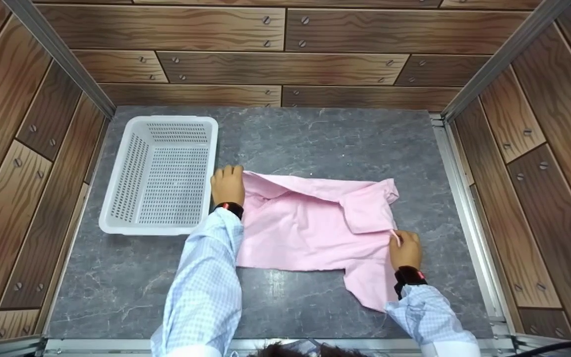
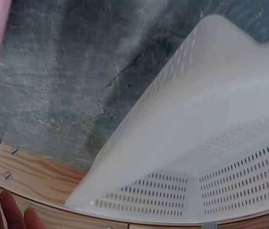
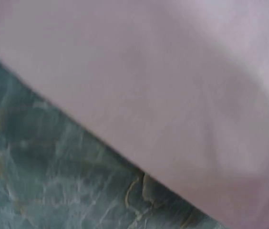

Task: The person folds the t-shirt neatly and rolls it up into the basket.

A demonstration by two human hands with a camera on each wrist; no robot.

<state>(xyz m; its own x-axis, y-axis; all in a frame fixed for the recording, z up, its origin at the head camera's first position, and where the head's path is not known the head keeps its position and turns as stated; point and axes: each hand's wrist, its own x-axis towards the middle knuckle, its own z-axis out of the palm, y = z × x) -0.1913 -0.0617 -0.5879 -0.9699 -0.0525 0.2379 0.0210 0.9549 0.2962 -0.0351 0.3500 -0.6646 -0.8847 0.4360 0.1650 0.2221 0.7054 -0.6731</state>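
Note:
A pink short-sleeved shirt (image 1: 295,238) lies sideways on the grey marbled table, its far side folded over toward the middle. One sleeve (image 1: 367,210) is turned in on top of the body, and the other sleeve (image 1: 372,282) spreads toward the near edge. At the far left corner of the hem, my left hand (image 1: 228,185) grips the cloth, close beside the basket. My right hand (image 1: 405,250) pinches the shirt's right edge near the shoulder. Pink cloth (image 3: 163,95) fills most of the right wrist view, where the fingers are hidden.
A white perforated plastic basket (image 1: 212,163) stands at the left of the table (image 1: 325,144), right next to my left hand. Wood-patterned walls (image 1: 226,29) enclose the back and both sides, with metal rails (image 1: 469,213) along the table's borders.

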